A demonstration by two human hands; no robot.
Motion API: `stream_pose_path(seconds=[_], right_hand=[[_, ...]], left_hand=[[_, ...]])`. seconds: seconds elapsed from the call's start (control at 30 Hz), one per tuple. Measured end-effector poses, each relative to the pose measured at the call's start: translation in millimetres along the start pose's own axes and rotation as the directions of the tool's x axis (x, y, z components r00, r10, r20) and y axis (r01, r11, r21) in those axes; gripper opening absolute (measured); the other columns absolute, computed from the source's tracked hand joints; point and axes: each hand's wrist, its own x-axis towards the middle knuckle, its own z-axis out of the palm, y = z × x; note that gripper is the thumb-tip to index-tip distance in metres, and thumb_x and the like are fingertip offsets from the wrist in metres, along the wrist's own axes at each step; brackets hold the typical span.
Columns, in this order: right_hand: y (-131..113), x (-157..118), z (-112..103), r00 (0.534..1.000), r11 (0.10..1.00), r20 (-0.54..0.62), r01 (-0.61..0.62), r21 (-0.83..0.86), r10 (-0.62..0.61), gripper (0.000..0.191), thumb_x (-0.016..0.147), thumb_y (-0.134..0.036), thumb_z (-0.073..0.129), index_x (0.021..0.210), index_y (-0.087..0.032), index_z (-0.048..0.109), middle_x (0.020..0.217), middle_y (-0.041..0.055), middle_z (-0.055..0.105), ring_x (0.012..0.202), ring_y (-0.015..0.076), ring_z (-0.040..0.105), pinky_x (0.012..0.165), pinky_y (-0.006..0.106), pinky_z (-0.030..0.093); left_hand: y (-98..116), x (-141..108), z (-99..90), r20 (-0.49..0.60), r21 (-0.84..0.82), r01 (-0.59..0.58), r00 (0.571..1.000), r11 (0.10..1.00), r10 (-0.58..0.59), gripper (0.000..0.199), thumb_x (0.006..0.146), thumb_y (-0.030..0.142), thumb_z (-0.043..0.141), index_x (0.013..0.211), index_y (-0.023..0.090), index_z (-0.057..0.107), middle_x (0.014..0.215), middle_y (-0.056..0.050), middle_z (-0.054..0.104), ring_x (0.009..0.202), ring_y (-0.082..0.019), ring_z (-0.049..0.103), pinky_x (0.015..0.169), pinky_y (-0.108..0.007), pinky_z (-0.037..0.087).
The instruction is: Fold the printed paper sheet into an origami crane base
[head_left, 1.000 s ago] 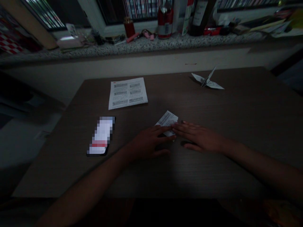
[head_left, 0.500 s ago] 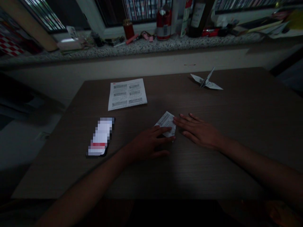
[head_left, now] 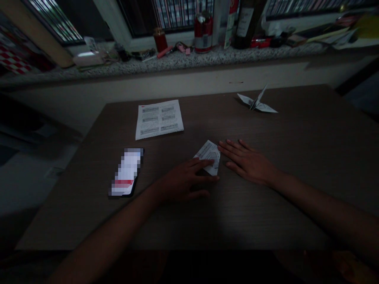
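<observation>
A small folded piece of printed paper (head_left: 209,150) lies flat on the brown table, one corner pointing away from me. My left hand (head_left: 186,179) rests on its near left part, fingers spread, and hides some of it. To the right, my right hand (head_left: 247,161) lies flat with fingers stretched out, its index fingertip at the paper's right edge. Toward the back right stands a folded paper crane (head_left: 256,104) with its wings spread. A printed sheet (head_left: 160,119) lies at the back left of the table.
A phone (head_left: 126,172) with a lit, blurred screen lies on the table (head_left: 296,138), left of my left hand. Along the stone window sill (head_left: 177,61) stand a red can (head_left: 203,33), a dark bottle (head_left: 245,23), a red jar (head_left: 160,40) and other small items.
My right hand has shifted slightly up and its fingertips have drawn back a little, baring more of the paper's right edge. The left hand stays on the paper.
</observation>
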Motion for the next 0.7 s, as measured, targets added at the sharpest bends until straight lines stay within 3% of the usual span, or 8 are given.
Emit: stream_pose_path(seconds=[0.17,0.37,0.7], right_hand=[[-3.3,2.2,-2.8,0.999,0.998,-0.002,0.052,0.035,-0.052,0.069,0.108,-0.044,0.042,0.167,-0.027,0.011,0.17,0.0101,0.025,0.157,0.0289,0.024,0.126,0.06,0.024],[-12.6,3.6,-2.7,0.975,0.964,0.046,0.209,0.162,-0.219,0.073,0.105,-0.043,0.051,0.167,-0.024,0.016,0.169,0.0106,0.027,0.155,0.0276,0.029,0.126,0.054,0.028],[-11.4,16.6,2.5,0.995,0.993,0.041,0.092,0.076,-0.096,0.067,0.108,-0.044,0.04,0.167,-0.024,0.014,0.168,0.0115,0.03,0.154,0.0261,0.031,0.127,0.055,0.026]], left_hand=[[-0.3,0.1,1.7,-0.008,0.004,-0.004,1.0,1.0,0.004,0.052,0.1,0.051,0.061,0.148,0.036,0.055,0.169,-0.007,0.031,0.152,-0.035,0.035,0.123,-0.057,0.034],[-0.1,0.5,3.8,-0.044,-0.008,-0.016,0.999,1.0,0.016,0.056,0.097,0.052,0.065,0.149,0.036,0.055,0.167,-0.008,0.035,0.151,-0.035,0.038,0.121,-0.056,0.037],[0.9,-0.2,1.8,-0.031,-0.039,0.002,1.0,0.999,-0.003,0.056,0.095,0.055,0.066,0.147,0.034,0.057,0.168,-0.007,0.034,0.153,-0.034,0.034,0.123,-0.057,0.034]])
